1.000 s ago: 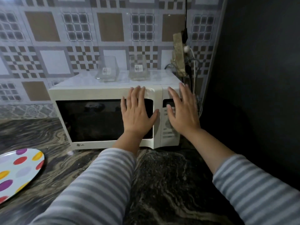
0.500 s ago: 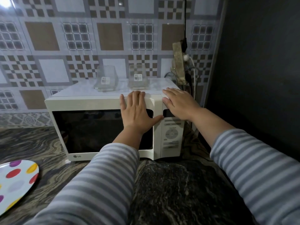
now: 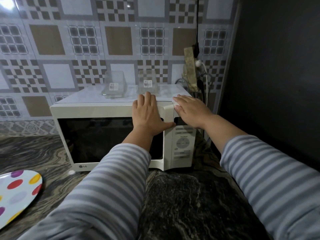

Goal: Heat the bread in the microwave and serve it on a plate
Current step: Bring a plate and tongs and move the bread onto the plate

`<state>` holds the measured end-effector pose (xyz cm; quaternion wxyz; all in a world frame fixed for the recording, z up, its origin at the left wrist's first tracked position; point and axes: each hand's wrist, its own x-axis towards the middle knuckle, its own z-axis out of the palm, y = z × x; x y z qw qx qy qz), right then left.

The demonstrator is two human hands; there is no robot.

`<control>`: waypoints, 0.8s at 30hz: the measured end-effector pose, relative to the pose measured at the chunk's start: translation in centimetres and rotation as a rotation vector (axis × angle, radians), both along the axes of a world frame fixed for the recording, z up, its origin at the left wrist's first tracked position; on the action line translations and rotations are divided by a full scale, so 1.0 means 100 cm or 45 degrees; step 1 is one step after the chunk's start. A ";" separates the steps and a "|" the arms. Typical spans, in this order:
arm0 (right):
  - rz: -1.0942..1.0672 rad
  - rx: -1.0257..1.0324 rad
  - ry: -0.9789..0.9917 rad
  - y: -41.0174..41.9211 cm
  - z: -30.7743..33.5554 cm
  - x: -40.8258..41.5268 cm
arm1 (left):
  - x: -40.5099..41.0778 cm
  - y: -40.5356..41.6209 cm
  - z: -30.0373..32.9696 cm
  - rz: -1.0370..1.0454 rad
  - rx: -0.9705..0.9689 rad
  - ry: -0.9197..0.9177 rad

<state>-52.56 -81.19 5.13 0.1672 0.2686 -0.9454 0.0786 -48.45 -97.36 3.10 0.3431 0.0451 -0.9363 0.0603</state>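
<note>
Under the left hand (image 3: 147, 113), spread flat, lay the microwave (image 3: 110, 135) door's upper right corner; the right hand (image 3: 190, 110) rested flat beside it, gripping nothing. The rigid door probably wanted pulling at that edge. Bread was unseen; the plate (image 3: 19, 193) sat far left.

Glossy tiles (image 3: 52, 38), veined stone counter (image 3: 181, 205), clear containers (image 3: 114, 85)
</note>
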 end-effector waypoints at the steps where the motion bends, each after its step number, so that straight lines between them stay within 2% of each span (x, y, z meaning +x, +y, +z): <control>1: -0.003 0.000 0.001 0.000 0.000 0.000 | 0.000 0.000 0.002 0.003 -0.001 -0.015; 7: -0.004 0.002 -0.011 0.000 0.003 0.003 | 0.001 0.002 0.008 0.015 0.044 -0.114; 24: -0.019 -0.004 -0.010 -0.002 0.002 -0.001 | 0.000 0.002 0.008 0.021 0.046 -0.126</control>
